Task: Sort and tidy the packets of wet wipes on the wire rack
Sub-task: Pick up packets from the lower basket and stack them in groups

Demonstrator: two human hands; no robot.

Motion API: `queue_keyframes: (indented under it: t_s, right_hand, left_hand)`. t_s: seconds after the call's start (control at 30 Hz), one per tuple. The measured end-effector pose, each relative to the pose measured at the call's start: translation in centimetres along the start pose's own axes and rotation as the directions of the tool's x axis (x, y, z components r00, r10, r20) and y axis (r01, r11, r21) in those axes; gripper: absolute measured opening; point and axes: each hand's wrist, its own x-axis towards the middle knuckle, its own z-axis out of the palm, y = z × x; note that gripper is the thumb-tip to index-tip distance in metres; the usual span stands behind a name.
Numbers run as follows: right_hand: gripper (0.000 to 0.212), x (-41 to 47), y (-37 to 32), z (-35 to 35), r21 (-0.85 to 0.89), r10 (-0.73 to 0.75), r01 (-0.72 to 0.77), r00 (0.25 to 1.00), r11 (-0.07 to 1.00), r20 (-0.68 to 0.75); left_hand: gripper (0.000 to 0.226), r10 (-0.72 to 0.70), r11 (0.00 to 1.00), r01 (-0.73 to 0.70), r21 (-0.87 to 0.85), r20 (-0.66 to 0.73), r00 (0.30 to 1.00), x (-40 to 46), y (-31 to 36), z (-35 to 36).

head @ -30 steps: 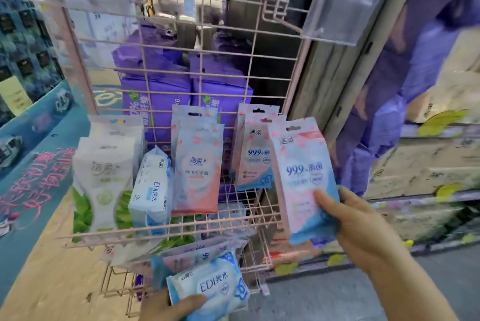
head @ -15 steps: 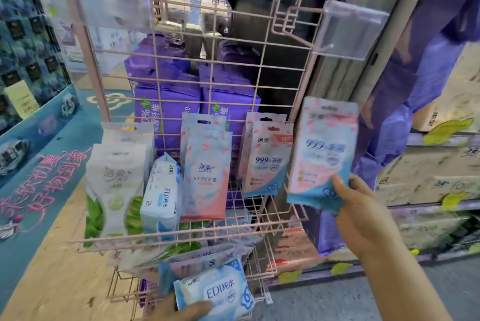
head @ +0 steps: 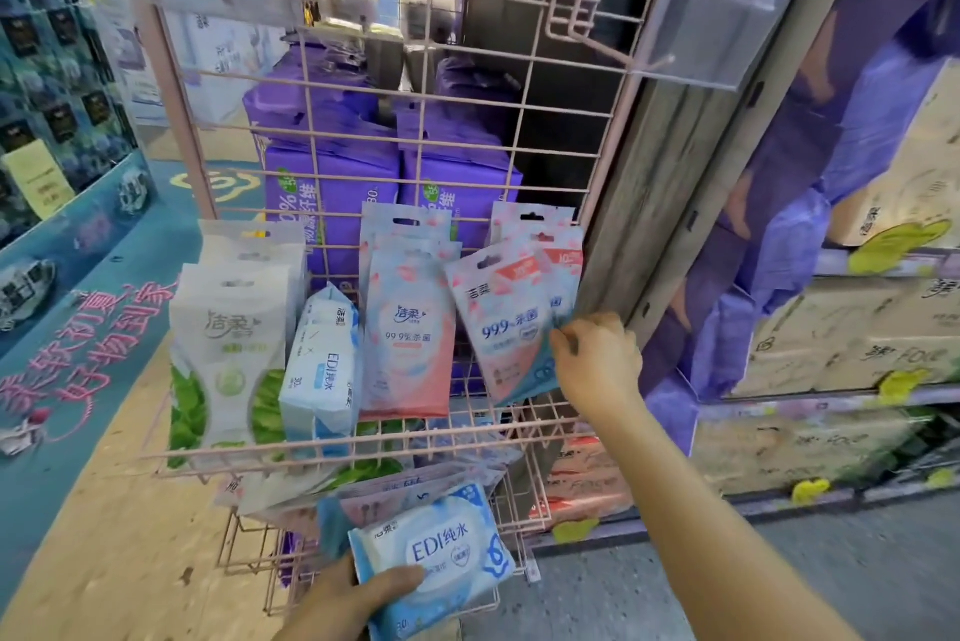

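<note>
A pink wire rack (head: pixel 467 100) holds rows of wet wipe packets. My right hand (head: pixel 597 360) pinches the lower right edge of a tilted pink and blue 99.9% packet (head: pixel 504 323), which leans against the right-hand row. To its left hang another pink packet (head: pixel 410 334), an upright blue EDI packet (head: pixel 324 370) and white and green packets (head: pixel 228 344). At the bottom, my left hand (head: pixel 343 599) grips a stack with a blue EDI packet (head: pixel 436 557) on top, in front of the lower basket.
An empty pink hook with a clear label holder (head: pixel 711 22) juts out at the upper right. Purple packs (head: pixel 332 173) stand behind the rack. Boxed goods (head: pixel 841 339) fill shelves on the right. A teal display board (head: pixel 78 318) stands at left.
My right hand has brought the pink and blue packet from the right of the rack leftward, onto the right-hand row. The left hand still holds the blue EDI stack.
</note>
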Motion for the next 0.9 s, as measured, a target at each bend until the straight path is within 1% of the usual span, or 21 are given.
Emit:
queue_keyframes:
  t_s: [0.03,0.07,0.17,0.27,0.37,0.53,0.67,0.77,0.8,0.83,0.87,0.9]
  right_hand:
    - [0.028,0.1,-0.1,0.1,-0.019,-0.011,0.011,1.000,1.000,0.000]
    - [0.029,0.3,-0.1,0.1,-0.041,-0.027,0.027,1.000,0.999,-0.002]
    - [0.030,0.4,-0.3,-0.1,-0.114,-0.077,0.074,0.997,0.991,-0.019]
    - [0.029,0.5,0.3,0.0,-0.164,-0.086,0.077,0.995,0.983,-0.047]
    - [0.029,0.4,0.9,0.0,-0.162,-0.096,0.087,0.994,0.983,-0.044]
    - [0.024,0.7,1.5,-0.2,-0.028,-0.180,0.179,0.982,0.984,-0.050]
    - [0.027,0.4,2.0,-0.5,0.091,-0.108,0.116,0.991,0.989,-0.081]
    - [0.025,-0.2,2.0,-1.4,0.178,-0.107,0.123,0.990,0.976,-0.093]
    - [0.023,-0.5,1.9,-1.9,0.197,-0.099,0.125,0.986,0.973,-0.137]
    - [0.021,-1.2,1.9,-2.5,0.213,-0.099,0.147,0.971,0.966,-0.220]
    - [0.021,-2.1,1.9,-3.3,0.254,-0.115,0.199,0.944,0.947,-0.310]
    - [0.023,-3.2,2.0,-4.0,0.326,-0.141,0.261,0.927,0.909,-0.347]
  left_hand:
    - [0.053,0.007,1.000,-0.006,-0.021,0.041,0.999,0.1,0.0,0.0]
    - [0.053,0.001,1.000,0.000,-0.021,0.043,0.999,0.0,0.0,-0.2]
    - [0.040,0.013,0.997,-0.012,0.072,-0.013,1.000,0.1,-0.6,-0.5]
    - [0.029,0.029,0.995,-0.028,0.093,-0.006,1.000,-0.4,-0.4,-0.1]
    - [0.023,0.040,0.994,-0.035,0.099,-0.049,0.998,-0.2,-0.6,-0.3]
    - [0.024,0.026,0.995,-0.023,0.101,-0.032,0.999,-0.2,-0.4,-0.2]
    - [0.022,0.038,0.996,-0.035,0.087,-0.027,0.999,-0.1,-0.5,-0.2]
    - [0.026,0.032,0.996,-0.029,0.086,-0.030,0.999,0.0,-0.5,-0.1]
    - [0.028,0.028,0.996,-0.025,0.084,-0.035,0.999,0.0,-0.5,-0.2]
    - [0.030,0.025,0.996,-0.022,0.082,-0.039,0.999,0.0,-0.5,-0.2]
    - [0.031,0.022,0.997,-0.018,0.079,-0.040,0.999,0.1,-0.5,-0.2]
    - [0.030,0.020,0.997,-0.017,0.077,-0.039,0.999,0.1,-0.6,-0.3]
